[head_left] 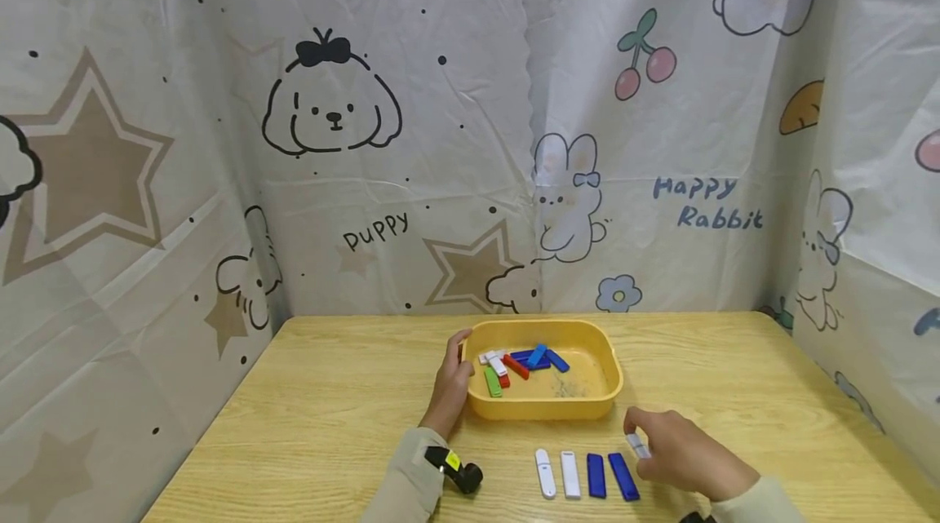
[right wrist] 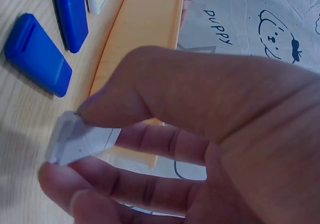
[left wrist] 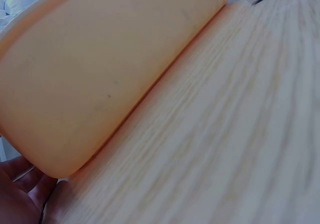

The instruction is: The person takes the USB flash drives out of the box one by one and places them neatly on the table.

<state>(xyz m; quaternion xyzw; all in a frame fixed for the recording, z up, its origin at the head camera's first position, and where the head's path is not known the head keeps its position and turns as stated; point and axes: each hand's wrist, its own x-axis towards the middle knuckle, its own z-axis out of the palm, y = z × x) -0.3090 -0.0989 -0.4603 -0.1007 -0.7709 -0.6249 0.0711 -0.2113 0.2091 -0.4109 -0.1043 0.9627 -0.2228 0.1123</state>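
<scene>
My left hand holds the left side of a yellow plastic bin, its fingers and thumb at the rim. In the left wrist view, fingers show at the bin's lower corner. My right hand pinches a white USB stick between thumb and fingers, just above the table. Left of it lie two blue USB sticks and two white USB sticks, side by side in a row. Inside the bin are several loose sticks: blue, red, white and green.
The wooden table carries the bin and the row. A printed curtain hangs behind the table and on both sides. A black wrist camera is strapped over the left sleeve.
</scene>
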